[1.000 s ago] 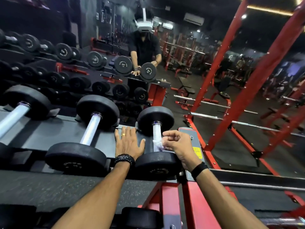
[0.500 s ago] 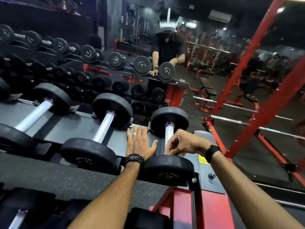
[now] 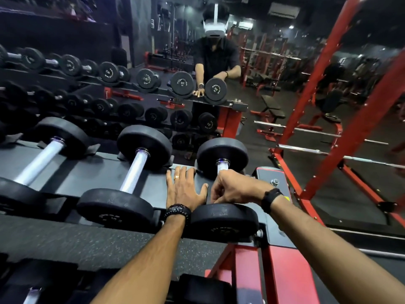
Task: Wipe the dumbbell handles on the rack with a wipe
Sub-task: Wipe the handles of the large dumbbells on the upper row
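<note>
the grey metal rack (image 3: 65, 172) holds dumbbells with round matte black heads. the rightmost dumbbell (image 3: 223, 218) has a knurled steel handle (image 3: 222, 166); the right hand (image 3: 236, 189) curls around it, wipe hidden. the left hand (image 3: 185, 189) lies flat, fingers spread, beside it.

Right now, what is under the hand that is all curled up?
The right hand curls around the handle of the end dumbbell on the rack. Only a short shiny bit of handle shows past the knuckles. The rest is covered, and no wipe shows.
</note>
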### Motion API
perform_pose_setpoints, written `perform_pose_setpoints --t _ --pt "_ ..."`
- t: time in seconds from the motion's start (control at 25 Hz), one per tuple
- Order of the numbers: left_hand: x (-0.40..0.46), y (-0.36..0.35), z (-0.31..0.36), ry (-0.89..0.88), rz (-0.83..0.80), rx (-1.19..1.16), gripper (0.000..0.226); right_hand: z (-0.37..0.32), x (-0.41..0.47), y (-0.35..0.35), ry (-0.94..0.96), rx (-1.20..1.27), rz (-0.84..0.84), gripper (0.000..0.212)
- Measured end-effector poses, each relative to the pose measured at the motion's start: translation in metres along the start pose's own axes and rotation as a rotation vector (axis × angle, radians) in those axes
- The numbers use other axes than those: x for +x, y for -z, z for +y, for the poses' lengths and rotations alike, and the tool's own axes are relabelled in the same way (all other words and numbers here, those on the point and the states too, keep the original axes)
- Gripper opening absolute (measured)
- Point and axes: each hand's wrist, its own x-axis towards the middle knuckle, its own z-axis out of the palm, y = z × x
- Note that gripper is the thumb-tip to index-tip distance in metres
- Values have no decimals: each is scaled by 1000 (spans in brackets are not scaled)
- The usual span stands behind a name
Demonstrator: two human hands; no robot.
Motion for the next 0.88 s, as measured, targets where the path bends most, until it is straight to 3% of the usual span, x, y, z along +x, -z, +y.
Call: perform_pose_setpoints --t 0.2,0.4,0.56,0.72,0.88 --pt "-2 5 3 28 -56 20 62 25 -23 15 -103 276 -71 8" --pt "-2 5 2 34 -70 37 60 36 -21 11 -221 223 -93 37" --pt "-1 6 4 30 -70 34 59 40 -14 -9 -310 159 -41 42" --pt "-2 5 3 33 -70 35 60 41 -13 -20 -307 287 101 29" --pt "2 6 3 36 -78 43 61 34 -13 -17 -429 541 105 7"
